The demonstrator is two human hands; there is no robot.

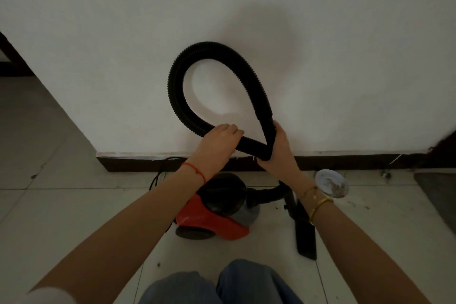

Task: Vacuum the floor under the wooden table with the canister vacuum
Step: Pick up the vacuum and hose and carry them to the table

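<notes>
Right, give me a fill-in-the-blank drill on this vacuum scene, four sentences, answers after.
1. Both hands hold the black hose, bent into a ____.
2. The canister vacuum has a ____ body.
3. The left hand has a ____ string at its wrist.
4. The right hand grips the hose; a round ____ lies on the floor beside that arm.

Answers: loop; red; red; plate

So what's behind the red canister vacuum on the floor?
Behind the canister vacuum a black power cord loops on the tiles before the dark baseboard and white wall. The left forearm covers part of the cord; no plug shows.
</notes>
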